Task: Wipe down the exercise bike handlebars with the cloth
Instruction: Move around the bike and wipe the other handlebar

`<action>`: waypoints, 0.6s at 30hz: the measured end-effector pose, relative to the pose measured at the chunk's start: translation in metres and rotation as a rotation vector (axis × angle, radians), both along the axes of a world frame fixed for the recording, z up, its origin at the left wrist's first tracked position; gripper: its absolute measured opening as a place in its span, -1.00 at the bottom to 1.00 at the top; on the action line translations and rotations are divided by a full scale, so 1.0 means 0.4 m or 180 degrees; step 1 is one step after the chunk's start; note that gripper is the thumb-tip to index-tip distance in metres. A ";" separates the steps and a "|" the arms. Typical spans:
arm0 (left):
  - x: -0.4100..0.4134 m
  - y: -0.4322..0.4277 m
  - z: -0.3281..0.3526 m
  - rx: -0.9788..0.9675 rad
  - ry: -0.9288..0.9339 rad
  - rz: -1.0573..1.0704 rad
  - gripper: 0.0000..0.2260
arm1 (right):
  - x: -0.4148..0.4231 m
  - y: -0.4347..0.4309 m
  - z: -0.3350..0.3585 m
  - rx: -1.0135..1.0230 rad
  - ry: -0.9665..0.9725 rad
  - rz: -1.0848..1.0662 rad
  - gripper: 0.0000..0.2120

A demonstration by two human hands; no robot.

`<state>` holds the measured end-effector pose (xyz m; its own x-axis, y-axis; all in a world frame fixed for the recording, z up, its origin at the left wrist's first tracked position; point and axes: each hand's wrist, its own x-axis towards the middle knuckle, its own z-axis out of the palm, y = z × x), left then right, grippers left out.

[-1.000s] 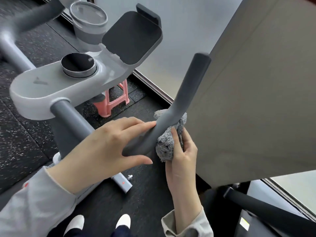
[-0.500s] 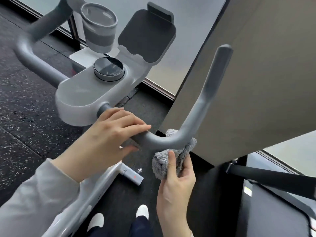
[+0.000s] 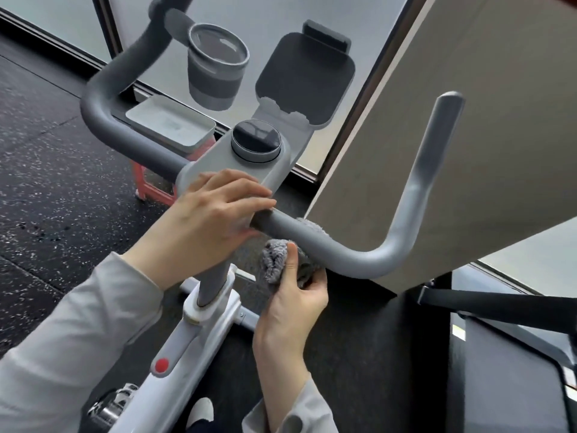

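Right hand (image 3: 288, 295) closed around a bunched grey cloth (image 3: 274, 260), pressed up against the underside of the right handlebar (image 3: 315, 242), a strip of cloth also showing over the top of the bar. Left hand (image 3: 206, 223) laid over the inner end of that same bar, fingers (image 3: 249, 195) curled over the top and thumb underneath, gripping just beside the grey console (image 3: 218, 164). Hands near each other, not touching, a short stretch of bare bar between them.

Bar running outward from the console to the right, then bending upward into a long grip ending high at the right. From the cloth, unwiped length lying to the right and up; right hand nearer that stretch, so probably a slide outward along the bar's long axis. Left handlebar (image 3: 103, 110) well apart, across the console, nearer the left hand.

Count: two handlebars, one cloth, two hands, one round dial (image 3: 256, 142), one cup holder (image 3: 217, 76), one dark tablet rest (image 3: 304, 76).
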<state>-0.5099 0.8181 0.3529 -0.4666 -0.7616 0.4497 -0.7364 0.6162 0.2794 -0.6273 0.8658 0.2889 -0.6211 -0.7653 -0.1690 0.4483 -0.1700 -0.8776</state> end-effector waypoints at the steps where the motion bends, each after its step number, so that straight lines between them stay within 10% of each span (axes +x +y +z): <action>1: 0.004 -0.002 -0.003 -0.0004 0.0039 -0.0043 -0.71 | 0.020 -0.013 0.002 0.0037 -0.0029 0.0010 -0.39; 18: 0.001 0.000 -0.021 -0.0155 0.0337 0.0044 -0.77 | -0.107 0.155 0.034 0.0333 0.0102 0.0511 -0.49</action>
<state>-0.5096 0.8180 0.3443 -0.4041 -0.7436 0.5327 -0.7128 0.6210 0.3261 -0.6701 0.9279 0.3026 -0.4988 -0.8343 -0.2349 0.4340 -0.0057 -0.9009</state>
